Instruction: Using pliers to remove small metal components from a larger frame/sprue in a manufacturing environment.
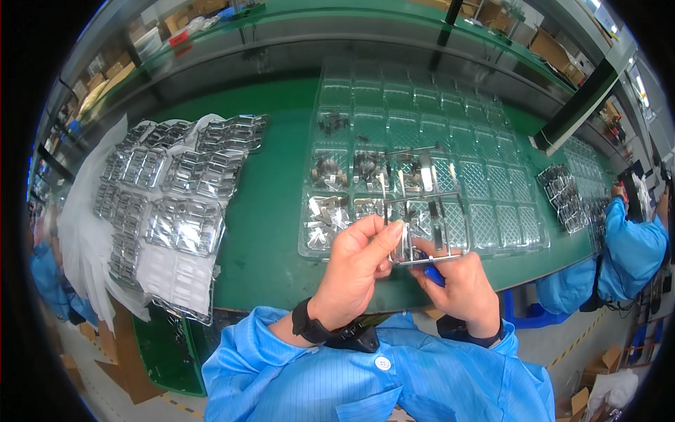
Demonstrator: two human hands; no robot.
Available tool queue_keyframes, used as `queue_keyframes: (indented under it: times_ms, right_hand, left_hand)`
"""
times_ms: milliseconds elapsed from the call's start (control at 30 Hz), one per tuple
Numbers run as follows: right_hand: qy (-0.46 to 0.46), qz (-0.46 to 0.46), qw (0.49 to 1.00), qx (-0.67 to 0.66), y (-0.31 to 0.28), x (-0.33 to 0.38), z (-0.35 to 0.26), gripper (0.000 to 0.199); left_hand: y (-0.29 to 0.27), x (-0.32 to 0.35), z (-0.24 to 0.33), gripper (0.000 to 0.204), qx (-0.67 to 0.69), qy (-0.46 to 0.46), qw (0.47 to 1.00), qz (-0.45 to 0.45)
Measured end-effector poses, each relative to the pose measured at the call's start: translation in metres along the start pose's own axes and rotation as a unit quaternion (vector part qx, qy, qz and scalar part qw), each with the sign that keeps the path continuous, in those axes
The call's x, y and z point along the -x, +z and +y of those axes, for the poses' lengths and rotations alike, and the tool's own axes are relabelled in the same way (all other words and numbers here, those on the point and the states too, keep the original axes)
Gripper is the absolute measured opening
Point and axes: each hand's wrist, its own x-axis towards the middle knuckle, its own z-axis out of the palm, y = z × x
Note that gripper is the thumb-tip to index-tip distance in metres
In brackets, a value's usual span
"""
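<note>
My left hand is closed, with thumb and fingers pinching the left side of a shiny, silver-coloured sprue frame that carries slim parts. In my right hand are blue-handled cutting pliers, just under the frame's lower right part; their jaws are mostly hidden behind the frame. Both hands hover over the near edge of a clear compartment tray. Small silvery pieces and darker pieces lie in its left compartments.
On the left of the green table, many silvery sprue frames are stacked with white foam sheets. More frames lie to the right, near a co-worker in a blue sleeve. A dark post rises behind. A green crate stands below the table's left.
</note>
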Motion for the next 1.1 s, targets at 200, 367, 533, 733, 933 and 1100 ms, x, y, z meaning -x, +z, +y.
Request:
queue_keyframes:
  times_ms: [200, 367, 533, 733, 933, 1100]
  right_hand:
    - [0.146, 0.143, 0.973, -0.11, -0.019, 0.002, 0.035, 0.034]
    - [0.171, 0.134, 0.842, -0.494, -0.035, -0.032, 0.029, 0.033]
    - [0.144, 0.168, 0.852, -0.474, -0.029, -0.051, 0.024, 0.032]
    - [0.139, 0.227, 0.895, -0.358, -0.021, -0.055, 0.031, 0.018]
    - [0.124, 0.3, 0.853, -0.41, -0.026, -0.052, 0.036, 0.015]
    - [0.136, 0.219, 0.848, -0.462, -0.045, -0.027, 0.032, 0.012]
  left_hand:
    - [-0.002, -0.002, 0.002, 0.017, 0.001, 0.004, 1.0, -0.027]
    - [-0.001, -0.006, 0.001, 0.015, 0.033, -0.035, 0.995, -0.086]
    - [-0.003, -0.01, 0.0, 0.023, 0.066, -0.12, 0.989, -0.048]
    - [-0.005, -0.022, -0.008, 0.036, 0.037, -0.143, 0.987, -0.07]
    - [0.006, -0.029, -0.012, 0.043, 0.042, -0.139, 0.987, -0.067]
    - [-0.006, -0.04, -0.001, 0.047, 0.04, -0.075, 0.996, -0.015]
